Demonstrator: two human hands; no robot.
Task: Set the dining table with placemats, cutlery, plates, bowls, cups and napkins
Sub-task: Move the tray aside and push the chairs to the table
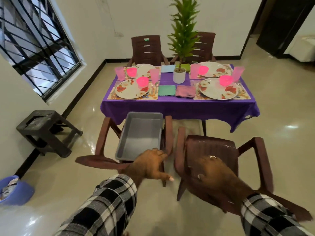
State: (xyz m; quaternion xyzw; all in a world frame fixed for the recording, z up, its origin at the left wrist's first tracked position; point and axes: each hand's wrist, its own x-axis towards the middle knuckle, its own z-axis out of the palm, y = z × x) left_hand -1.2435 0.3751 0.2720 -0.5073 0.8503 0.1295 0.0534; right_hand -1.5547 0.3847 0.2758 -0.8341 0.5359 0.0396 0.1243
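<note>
Desk [179, 106]: purple cloth; four settings laid, well apart from the person, at 12 o'clock from the hands.
Placemats [136, 97]: one under each plate; four seen.
Plates [132, 89]: floral, four; near pair at 11 and 1 o'clock of the plant pot's near side, far pair behind.
Bowls [142, 81]: pink, one standing on each plate.
Cups [154, 74]: pink, four, one beside each setting.
Napkins [167, 90]: green and mauve lie side by side between the near plates; blue and green by the far edge.
Cutlery [154, 86]: glints just right of the near-left plate; too small to count.
Plant [179, 74]: white pot at desk centre.
Tray [139, 135]: grey, nothing in it; sits on the left chair [102, 159] seat.
Left hand [150, 165]: fingers curled over the tray's near corner or the chair arm; which it touches, I cannot tell.
Right hand [213, 171]: spread, blurred, over the back of the right chair [211, 147]; holds nothing.
Stage (judgement): laying looks finished; step in hand is likely clearing the tray or squaring the chairs.
Method (judgement): take the tray by both short rims, lift level, clear the chair arms before turning. Push chairs in slowly; the cloth hangs low, and a snag would drag the near settings.
</note>
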